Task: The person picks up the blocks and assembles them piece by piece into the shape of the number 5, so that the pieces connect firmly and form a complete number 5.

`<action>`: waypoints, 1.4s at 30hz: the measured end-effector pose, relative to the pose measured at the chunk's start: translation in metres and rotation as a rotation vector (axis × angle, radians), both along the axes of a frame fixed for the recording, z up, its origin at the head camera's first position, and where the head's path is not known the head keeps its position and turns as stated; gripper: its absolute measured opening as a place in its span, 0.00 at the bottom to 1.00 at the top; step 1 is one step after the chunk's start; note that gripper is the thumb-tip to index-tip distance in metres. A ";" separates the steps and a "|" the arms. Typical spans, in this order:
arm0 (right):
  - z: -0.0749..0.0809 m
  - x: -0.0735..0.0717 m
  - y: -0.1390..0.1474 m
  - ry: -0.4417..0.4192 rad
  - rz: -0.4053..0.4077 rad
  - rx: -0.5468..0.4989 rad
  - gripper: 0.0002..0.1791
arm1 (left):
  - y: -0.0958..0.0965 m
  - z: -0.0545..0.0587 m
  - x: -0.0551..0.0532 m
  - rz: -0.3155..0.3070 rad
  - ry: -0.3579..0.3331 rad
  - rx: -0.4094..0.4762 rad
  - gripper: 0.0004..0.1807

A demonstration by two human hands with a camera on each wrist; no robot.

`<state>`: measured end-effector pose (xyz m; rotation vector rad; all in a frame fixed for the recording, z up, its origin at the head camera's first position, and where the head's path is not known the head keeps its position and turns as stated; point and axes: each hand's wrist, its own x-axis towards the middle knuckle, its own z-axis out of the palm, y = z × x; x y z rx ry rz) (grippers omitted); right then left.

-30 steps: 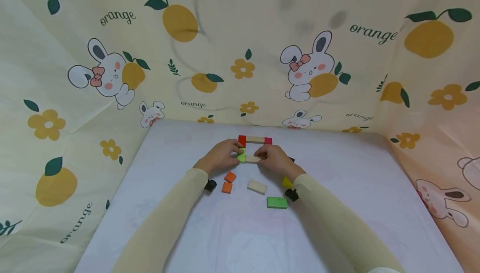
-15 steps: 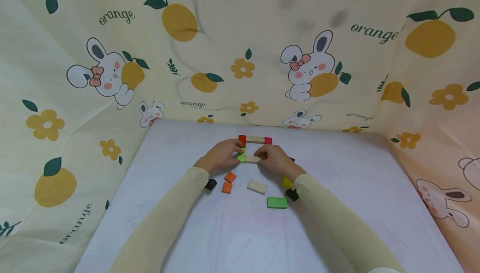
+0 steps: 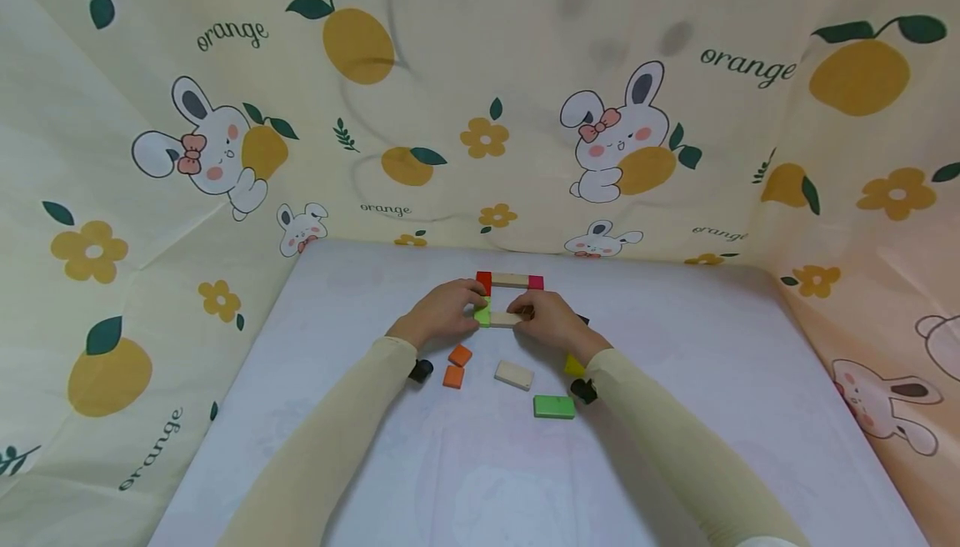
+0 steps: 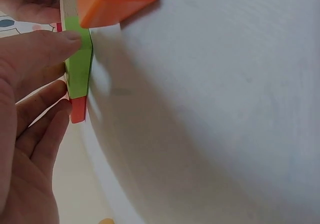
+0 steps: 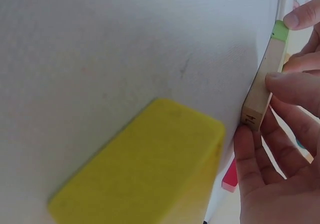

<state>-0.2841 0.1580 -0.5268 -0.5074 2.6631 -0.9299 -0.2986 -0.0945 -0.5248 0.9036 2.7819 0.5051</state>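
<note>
On the white table, small blocks form part of a rectangle. My left hand (image 3: 446, 309) holds the light green block (image 4: 80, 69) at its left side, thumb on the near face and fingers behind. My right hand (image 3: 553, 319) pinches a plain wooden block (image 5: 262, 84) that runs rightward from the green one along the front. Its end bears small dark marks, and the right fingers cover that end in the head view. Behind the green block sits a red block (image 3: 484, 282). A second wooden block (image 3: 510, 280) spans from there to a crimson block (image 3: 536, 282).
Nearer the body lie two orange blocks (image 3: 453, 376), a loose wooden block (image 3: 513, 374) and a green block (image 3: 554, 407). A yellow block (image 5: 140, 159) lies beneath the right wrist, partly covered in the head view. Printed cloth (image 3: 450, 222) rises behind the table.
</note>
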 end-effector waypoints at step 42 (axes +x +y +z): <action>0.002 0.003 0.001 0.031 0.020 0.004 0.16 | 0.010 0.000 0.035 -0.158 0.093 -0.001 0.22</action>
